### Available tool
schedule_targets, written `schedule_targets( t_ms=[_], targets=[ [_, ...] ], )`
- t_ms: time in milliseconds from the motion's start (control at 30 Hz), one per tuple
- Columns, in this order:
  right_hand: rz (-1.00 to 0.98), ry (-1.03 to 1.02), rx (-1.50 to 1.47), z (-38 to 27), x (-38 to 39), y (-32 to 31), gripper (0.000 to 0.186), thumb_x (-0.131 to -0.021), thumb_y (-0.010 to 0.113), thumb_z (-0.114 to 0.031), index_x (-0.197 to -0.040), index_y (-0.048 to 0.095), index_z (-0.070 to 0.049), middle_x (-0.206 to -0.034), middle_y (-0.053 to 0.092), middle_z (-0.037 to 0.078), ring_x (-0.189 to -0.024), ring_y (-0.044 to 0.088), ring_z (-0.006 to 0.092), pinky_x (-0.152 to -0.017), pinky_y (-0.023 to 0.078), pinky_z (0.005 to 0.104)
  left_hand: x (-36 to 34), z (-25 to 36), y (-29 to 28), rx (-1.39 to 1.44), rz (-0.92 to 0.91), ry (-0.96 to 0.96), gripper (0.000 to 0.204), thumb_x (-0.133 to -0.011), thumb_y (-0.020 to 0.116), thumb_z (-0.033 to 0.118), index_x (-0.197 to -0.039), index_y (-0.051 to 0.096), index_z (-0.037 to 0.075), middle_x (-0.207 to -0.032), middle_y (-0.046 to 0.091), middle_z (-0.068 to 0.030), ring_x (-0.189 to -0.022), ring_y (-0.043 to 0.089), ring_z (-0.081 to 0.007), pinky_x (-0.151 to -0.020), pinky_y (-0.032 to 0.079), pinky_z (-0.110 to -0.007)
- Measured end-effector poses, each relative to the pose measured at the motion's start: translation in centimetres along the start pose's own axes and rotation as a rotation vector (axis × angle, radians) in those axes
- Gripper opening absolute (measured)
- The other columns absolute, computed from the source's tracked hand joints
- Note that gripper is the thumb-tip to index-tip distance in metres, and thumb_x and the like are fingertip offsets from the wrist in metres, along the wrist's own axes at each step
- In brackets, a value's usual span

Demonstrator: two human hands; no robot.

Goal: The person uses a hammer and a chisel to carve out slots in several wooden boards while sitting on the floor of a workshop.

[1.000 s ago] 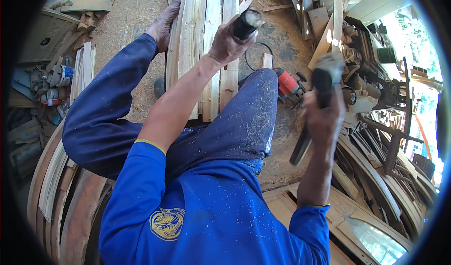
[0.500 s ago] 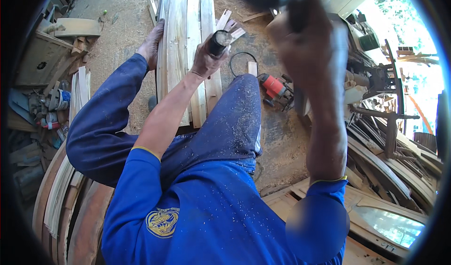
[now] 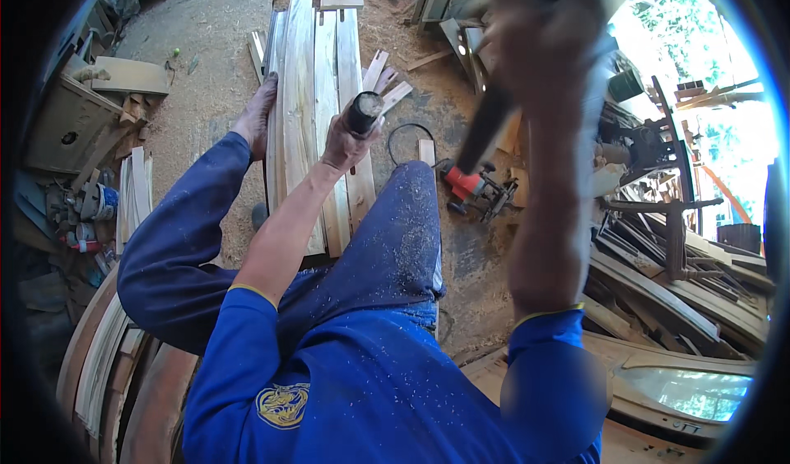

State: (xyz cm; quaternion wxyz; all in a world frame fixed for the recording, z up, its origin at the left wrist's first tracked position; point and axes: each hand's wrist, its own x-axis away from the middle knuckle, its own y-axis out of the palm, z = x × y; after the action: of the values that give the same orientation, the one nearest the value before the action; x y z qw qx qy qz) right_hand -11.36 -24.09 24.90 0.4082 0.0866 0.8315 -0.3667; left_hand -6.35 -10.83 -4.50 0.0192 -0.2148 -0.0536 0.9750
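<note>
Wooden boards (image 3: 298, 102), right hand (image 3: 547, 44) raised

Striking seemed the step in hand; the next move probably called for a square blow. The right hand's fingers, though blurred, looked closed round a dark shaft (image 3: 487, 128). The left hand (image 3: 346, 144) curled its fingers round a handle (image 3: 366, 111), over the boards. A tub (image 3: 107, 202) stood leftward, contents unclear.

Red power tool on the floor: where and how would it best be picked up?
Likely by its red body, from above: that is a thick, compact bulk lying exposed on the floor. The dark frame at its right end looks thin and open, and the right knee sits close on its left.
</note>
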Motion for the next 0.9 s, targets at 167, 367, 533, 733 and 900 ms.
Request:
schedule_targets(
  t_ms=[167,367,533,733,900],
  targets=[
    [-0.725,0.245,0.343,5.8,7.8,7.3,0.026,-0.082,0.062,-0.008,-0.104,0.052,0.000,-0.078,0.066,0.025,-0.072,0.068,0.0431,-0.071,0.054,0.0527,1.4,-4.5,-0.6,0.380,0.022,-0.104,0.032,-0.085,0.076,0.016,-0.112,0.065,0.001,-0.095,0.071,-0.0053,-0.084,0.066,-0.0117,-0.078,0.054,-0.030],
    [-0.163,-0.001,0.093,0.9,1.0,1.6,0.029,-0.082,0.064,-0.005,-0.105,0.046,0.000,-0.073,0.063,0.019,-0.067,0.068,0.0384,-0.065,0.057,0.0471,0.9,-2.8,0.2,0.001,-0.037,-0.031,0.035,-0.083,0.077,0.012,-0.114,0.065,0.003,-0.098,0.072,-0.0055,-0.085,0.066,-0.0130,-0.082,0.052,-0.030],
    [-0.779,0.288,0.354,6.5,10.5,7.7,0.030,-0.082,0.064,-0.009,-0.104,0.047,0.001,-0.077,0.065,0.021,-0.071,0.068,0.0425,-0.074,0.054,0.0514,1.7,-4.9,1.0,0.203,0.063,-0.010,0.038,-0.082,0.078,0.012,-0.116,0.064,0.003,-0.104,0.072,-0.0078,-0.093,0.067,-0.0147,-0.087,0.051,-0.031],
    [-0.536,0.274,0.216,3.2,6.0,2.5,0.027,-0.081,0.064,-0.009,-0.100,0.047,0.000,-0.075,0.064,0.023,-0.069,0.066,0.0435,-0.068,0.052,0.0521,2.5,-3.5,0.0,0.018,-0.080,-0.135,0.037,-0.083,0.078,0.012,-0.116,0.064,0.002,-0.105,0.072,-0.0076,-0.090,0.067,-0.0132,-0.083,0.052,-0.030],
    [-0.292,0.258,0.009,3.3,8.3,2.3,0.028,-0.078,0.064,-0.007,-0.099,0.046,-0.001,-0.072,0.062,0.023,-0.065,0.064,0.0428,-0.060,0.049,0.0492,3.3,-0.9,-0.4,-0.094,-0.023,-0.031,0.037,-0.082,0.076,0.009,-0.116,0.063,0.001,-0.098,0.071,-0.0081,-0.090,0.065,-0.0121,-0.082,0.052,-0.030]
  ],
)
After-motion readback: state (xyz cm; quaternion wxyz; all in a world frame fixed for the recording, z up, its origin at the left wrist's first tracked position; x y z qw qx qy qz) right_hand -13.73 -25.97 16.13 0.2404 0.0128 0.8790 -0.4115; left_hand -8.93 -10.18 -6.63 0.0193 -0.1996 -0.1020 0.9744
